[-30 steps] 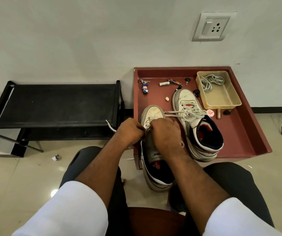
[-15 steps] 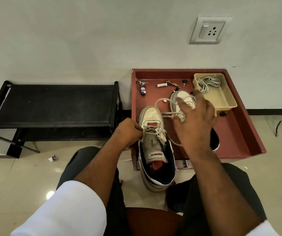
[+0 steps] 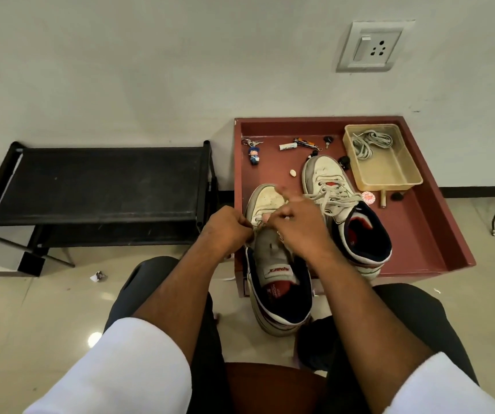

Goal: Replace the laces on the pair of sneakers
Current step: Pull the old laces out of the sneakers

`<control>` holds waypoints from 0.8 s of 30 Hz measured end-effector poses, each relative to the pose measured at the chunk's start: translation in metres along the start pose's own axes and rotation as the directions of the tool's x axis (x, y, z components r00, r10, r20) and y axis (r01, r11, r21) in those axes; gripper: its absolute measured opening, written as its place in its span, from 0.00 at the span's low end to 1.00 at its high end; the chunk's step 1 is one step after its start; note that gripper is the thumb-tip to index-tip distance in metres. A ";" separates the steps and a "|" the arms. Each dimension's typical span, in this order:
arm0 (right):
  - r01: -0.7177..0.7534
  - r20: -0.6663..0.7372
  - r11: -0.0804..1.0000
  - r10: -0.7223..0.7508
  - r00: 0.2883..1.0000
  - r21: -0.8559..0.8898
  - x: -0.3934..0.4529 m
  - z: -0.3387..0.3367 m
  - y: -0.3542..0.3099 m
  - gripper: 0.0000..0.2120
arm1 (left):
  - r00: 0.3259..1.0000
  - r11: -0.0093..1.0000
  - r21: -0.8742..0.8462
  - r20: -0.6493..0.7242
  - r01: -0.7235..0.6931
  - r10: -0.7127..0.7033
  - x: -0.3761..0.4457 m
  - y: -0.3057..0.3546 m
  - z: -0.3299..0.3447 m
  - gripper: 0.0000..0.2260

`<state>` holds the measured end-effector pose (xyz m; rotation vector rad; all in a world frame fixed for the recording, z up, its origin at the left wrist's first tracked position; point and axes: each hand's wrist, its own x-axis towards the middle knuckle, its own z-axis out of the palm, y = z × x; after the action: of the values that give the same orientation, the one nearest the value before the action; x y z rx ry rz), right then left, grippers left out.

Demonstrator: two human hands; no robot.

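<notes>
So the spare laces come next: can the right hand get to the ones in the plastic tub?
Probably yes: the laces lie uncovered in the open tub, nothing between; the right hand must first let go.

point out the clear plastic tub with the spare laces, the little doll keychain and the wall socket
clear plastic tub (image 3: 395,174), head view, bare floor of the tub
small doll keychain (image 3: 254,155), head view, doll's body
white wall socket (image 3: 373,47), head view, faceplate centre

Laces (image 3: 370,143) in tub (image 3: 389,177), on tray (image 3: 419,234)

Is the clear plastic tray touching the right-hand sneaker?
Apart. The head view shows red tray floor between the clear plastic tray and the right-hand sneaker.
</notes>
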<state>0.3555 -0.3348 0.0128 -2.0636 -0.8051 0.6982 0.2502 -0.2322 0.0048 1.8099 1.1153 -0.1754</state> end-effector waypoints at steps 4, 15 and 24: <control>0.055 -0.057 0.353 -0.005 0.998 0.934 -0.013 -0.052 -0.025 0.09 | 1.000 0.999 0.038 -0.022 0.010 -0.009 0.002 0.002 0.002 0.05; -0.217 0.142 0.885 0.298 0.944 -0.412 -0.016 -0.044 0.019 0.10 | 0.991 0.995 0.035 -0.102 -0.088 0.092 0.006 -0.003 0.010 0.02; -0.174 0.026 0.951 0.187 0.982 -0.254 0.002 -0.019 0.030 0.12 | 0.971 0.931 0.313 -0.082 -0.189 0.225 0.019 0.003 0.018 0.16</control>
<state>0.3791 -0.3570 -0.0025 -2.3803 -0.7712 0.7840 0.2692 -0.2350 -0.0126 2.2246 1.0082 -0.1210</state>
